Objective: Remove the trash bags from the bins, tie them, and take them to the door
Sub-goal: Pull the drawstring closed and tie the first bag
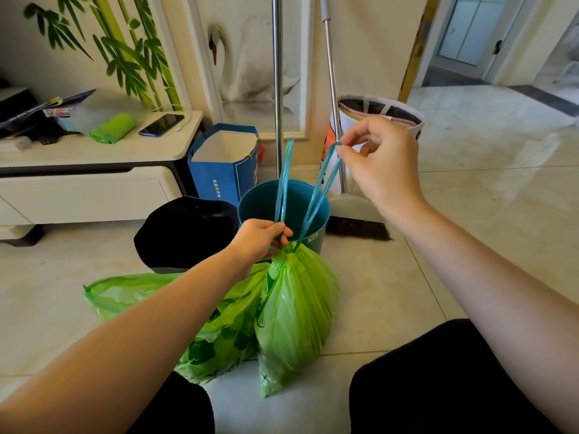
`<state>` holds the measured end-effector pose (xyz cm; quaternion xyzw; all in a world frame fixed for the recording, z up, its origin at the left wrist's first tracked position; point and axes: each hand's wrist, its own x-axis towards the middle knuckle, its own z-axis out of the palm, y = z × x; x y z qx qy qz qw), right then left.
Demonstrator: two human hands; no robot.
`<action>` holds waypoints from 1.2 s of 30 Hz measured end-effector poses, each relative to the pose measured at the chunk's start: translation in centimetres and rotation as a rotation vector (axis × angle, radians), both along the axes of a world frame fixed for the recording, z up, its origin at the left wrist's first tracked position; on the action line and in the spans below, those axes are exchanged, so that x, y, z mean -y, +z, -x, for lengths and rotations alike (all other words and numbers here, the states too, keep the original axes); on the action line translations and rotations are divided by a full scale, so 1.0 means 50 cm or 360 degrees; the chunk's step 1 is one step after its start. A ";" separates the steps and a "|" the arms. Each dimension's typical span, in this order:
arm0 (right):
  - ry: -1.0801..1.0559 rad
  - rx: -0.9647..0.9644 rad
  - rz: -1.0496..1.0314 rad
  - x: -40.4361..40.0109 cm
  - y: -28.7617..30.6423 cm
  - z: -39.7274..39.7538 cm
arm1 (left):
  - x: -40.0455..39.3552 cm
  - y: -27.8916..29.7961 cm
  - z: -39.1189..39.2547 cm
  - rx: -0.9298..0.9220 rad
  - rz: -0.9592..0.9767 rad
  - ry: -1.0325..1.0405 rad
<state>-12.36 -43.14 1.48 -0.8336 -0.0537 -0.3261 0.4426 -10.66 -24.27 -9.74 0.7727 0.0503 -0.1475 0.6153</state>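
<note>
**Mid-tie on the second green bag**

The person is at the tying step. The cinched bag (pixel 294 311) stands on the floor at about 6 o'clock from the teal bin (pixel 283 211), neck gathered tight. The left hand (pixel 261 238) is pinched shut on one loop (pixel 283 183) of the blue drawstring right at the neck, while the right hand (pixel 379 158), up at 2 o'clock from the bag, has fingertips clamped on the top of the other loop (pixel 322 186), pulling it taut. So both grips are closed on string, not on plastic.

Next move is probably crossing the two loops and knotting them down against the neck, which needs the left hand to keep the neck from loosening.

Containers: the teal bin looks empty, liner out. The black bin (pixel 185 233) at 9 o'clock from it looks dark inside, can't tell if anything's in there. A second green bag (pixel 175 311) lies slumped at 8 o'clock of the standing one, touching it; can't tell if it's tied. The blue paper bag (pixel 224 164) behind looks empty. The doorway (pixel 463 42) is way off at 1 o'clock, so carrying hasn't started.
</note>
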 end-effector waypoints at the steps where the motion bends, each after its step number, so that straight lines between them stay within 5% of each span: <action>1: 0.0092 -0.0008 -0.0041 -0.004 0.003 0.003 | 0.002 0.001 0.000 0.0016 -0.0025 -0.0008; 7: 0.0524 -0.0036 -0.0226 -0.041 0.016 0.027 | 0.006 0.024 0.006 0.0396 -0.0471 -0.0504; 15: 0.0451 -0.0204 -0.0682 -0.043 0.000 -0.007 | 0.011 0.039 0.023 0.0441 -0.0608 -0.1044; 22: 0.0440 -0.0412 -0.0690 -0.034 -0.017 -0.033 | 0.023 0.035 0.023 0.0346 -0.0432 -0.0823; 26: 0.0048 -0.0897 -0.0322 0.020 -0.076 -0.064 | 0.005 0.037 0.017 0.0196 -0.0218 -0.0681; 32: 0.0874 -0.1733 0.0116 0.007 -0.142 -0.029 | -0.009 0.035 0.005 0.0002 -0.0147 -0.0467; 36: 0.1022 -0.1484 0.0260 -0.006 -0.142 -0.023 | -0.020 0.036 -0.005 -0.0132 -0.0046 -0.0332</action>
